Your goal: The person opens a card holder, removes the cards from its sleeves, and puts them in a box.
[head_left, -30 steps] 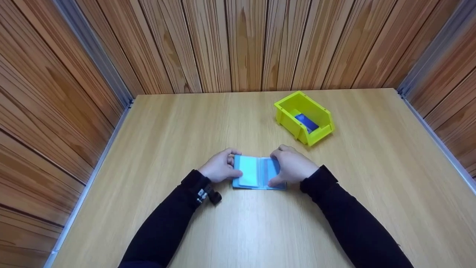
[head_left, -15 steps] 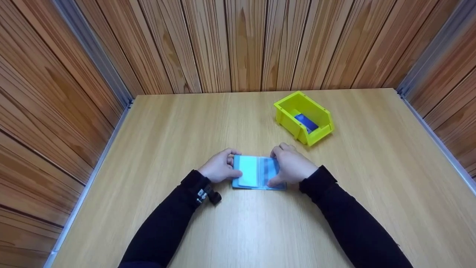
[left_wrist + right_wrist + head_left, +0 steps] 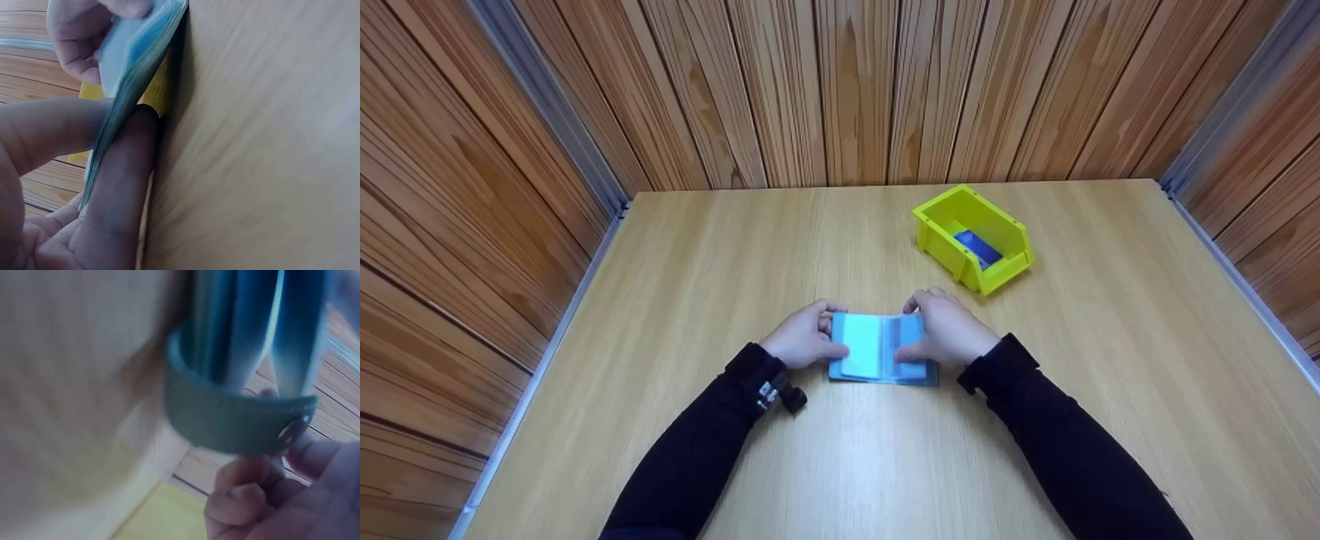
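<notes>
A light blue card holder (image 3: 861, 345) lies spread open above the wooden table, with clear sleeves inside. My left hand (image 3: 802, 336) pinches its left side, the thumb on the inner face; in the left wrist view a finger (image 3: 121, 191) is tucked beneath the cover. On the other side my right hand (image 3: 951, 330) holds the right-hand sleeves, thumb on top and fingertips at the upper edge. The right wrist view shows the holder's strap (image 3: 225, 416) with a metal snap (image 3: 292, 430), sleeves fanned above it, and right-hand fingers (image 3: 236, 503) beside it.
A yellow bin (image 3: 945, 251) with a dark blue flat item (image 3: 979, 247) inside stands beyond my right hand. Wood-plank walls (image 3: 855, 90) enclose the table (image 3: 720, 255) at the back and sides.
My right thumb has moved slightly left and up, and the right-hand sleeves have lifted and shifted left, showing the cover's lower right corner. The left hand and bin stay put.
</notes>
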`<state>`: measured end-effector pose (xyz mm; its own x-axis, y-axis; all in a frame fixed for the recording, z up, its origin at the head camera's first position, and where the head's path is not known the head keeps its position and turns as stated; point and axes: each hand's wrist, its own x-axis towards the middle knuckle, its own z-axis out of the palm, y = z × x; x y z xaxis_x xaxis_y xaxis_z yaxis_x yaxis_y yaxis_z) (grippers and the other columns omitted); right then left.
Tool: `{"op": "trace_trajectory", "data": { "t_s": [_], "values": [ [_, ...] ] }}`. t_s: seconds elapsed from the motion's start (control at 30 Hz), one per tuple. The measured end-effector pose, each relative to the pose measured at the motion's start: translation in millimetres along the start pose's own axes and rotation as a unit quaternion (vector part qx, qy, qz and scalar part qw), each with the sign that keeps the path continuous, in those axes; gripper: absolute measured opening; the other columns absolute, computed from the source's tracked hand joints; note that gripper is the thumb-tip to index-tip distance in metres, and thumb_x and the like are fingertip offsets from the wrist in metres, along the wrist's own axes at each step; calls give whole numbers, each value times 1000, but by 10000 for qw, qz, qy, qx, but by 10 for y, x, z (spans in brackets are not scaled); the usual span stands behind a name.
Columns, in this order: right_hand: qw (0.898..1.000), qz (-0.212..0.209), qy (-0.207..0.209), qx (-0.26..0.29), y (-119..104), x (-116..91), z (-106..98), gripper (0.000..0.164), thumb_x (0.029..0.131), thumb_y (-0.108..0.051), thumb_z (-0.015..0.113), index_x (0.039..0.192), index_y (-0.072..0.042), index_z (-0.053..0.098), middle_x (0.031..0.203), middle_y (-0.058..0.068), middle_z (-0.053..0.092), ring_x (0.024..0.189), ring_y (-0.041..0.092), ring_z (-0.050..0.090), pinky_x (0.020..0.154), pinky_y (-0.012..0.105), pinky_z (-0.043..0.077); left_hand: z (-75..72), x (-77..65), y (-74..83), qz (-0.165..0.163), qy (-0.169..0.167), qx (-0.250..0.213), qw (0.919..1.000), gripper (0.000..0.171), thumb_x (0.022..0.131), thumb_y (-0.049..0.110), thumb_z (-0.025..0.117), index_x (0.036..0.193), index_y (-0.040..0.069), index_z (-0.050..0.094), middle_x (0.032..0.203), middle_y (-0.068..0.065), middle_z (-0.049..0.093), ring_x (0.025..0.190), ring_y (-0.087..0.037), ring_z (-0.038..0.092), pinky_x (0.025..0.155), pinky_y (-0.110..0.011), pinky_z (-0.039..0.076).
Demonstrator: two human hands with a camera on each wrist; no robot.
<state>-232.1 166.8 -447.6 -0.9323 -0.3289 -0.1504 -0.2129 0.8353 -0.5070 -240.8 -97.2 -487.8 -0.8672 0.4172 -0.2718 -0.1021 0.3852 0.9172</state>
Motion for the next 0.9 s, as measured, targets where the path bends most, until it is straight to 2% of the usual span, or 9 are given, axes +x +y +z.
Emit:
{"op": "trace_trajectory", "data": {
  "t_s": [0.1, 0.2, 0.33, 0.5, 0.6, 0.7, 0.8, 0.9],
  "values": [
    [9982, 215, -1, 567, -26, 4, -26, 54, 77, -39, 82, 118, -12, 57, 95, 6, 55, 85, 24, 53, 72, 36, 46, -3, -1, 1, -18, 11, 41, 10000, 65, 79, 5, 79, 134, 16, 46, 92, -4, 66, 75, -14, 61, 64, -26, 52],
    [9948, 279, -2, 976, -49, 5, -47, 47, 85, -31, 76, 123, -10, 57, 89, 6, 57, 77, 22, 55, 65, 33, 45, -4, 0, 0, -12, 21, 63, 10000, 66, 79, 5, 79, 135, 16, 47, 92, -4, 66, 76, -15, 61, 65, -27, 53],
    [9931, 27, 116, 1165, -77, -5, -46, 53, 89, -28, 72, 133, -6, 53, 90, 2, 61, 78, 20, 57, 68, 32, 49, -5, 1, -4, -12, 39, 124, 9999, 65, 79, 6, 80, 135, 16, 47, 92, -4, 67, 76, -15, 62, 66, -27, 53],
    [9909, -475, 140, 1252, -139, -53, 24, 63, 89, -46, 69, 137, -9, 52, 100, -2, 67, 89, 18, 61, 78, 37, 52, -4, -6, 1, 23, 68, 239, 9997, 64, 79, 8, 79, 134, 16, 47, 92, -4, 67, 76, -15, 63, 65, -27, 53],
    [9903, -986, -72, 980, -204, -113, 94, 61, 90, -51, 67, 133, -9, 57, 113, 2, 68, 103, 20, 62, 89, 41, 51, -2, -3, -3, 93, 87, 290, 9995, 61, 82, 9, 76, 135, 15, 47, 91, -3, 66, 76, -14, 63, 66, -27, 54],
    [9880, -1473, -334, 312, -255, -174, 180, 53, 90, -49, 66, 128, -11, 64, 121, 6, 64, 112, 22, 58, 97, 42, 48, -3, -6, -4, 141, 114, 319, 9993, 53, 87, 9, 69, 136, 14, 48, 89, -2, 63, 75, -14, 61, 65, -28, 55],
    [9857, -1590, -465, -324, -279, -205, 261, 49, 89, -49, 67, 125, -17, 68, 122, 4, 58, 114, 21, 51, 97, 40, 46, -6, -13, 1, 141, 162, 385, 9990, 49, 90, 9, 62, 136, 13, 49, 87, -1, 58, 73, -14, 59, 62, -28, 55],
    [9853, -1564, -418, -549, -286, -214, 327, 46, 88, -48, 69, 123, -19, 69, 121, 1, 55, 112, 20, 48, 95, 38, 45, -7, -16, -4, 82, 163, 417, 9990, 48, 90, 11, 60, 137, 14, 49, 86, 0, 56, 72, -14, 57, 62, -29, 55]
  ]
}}
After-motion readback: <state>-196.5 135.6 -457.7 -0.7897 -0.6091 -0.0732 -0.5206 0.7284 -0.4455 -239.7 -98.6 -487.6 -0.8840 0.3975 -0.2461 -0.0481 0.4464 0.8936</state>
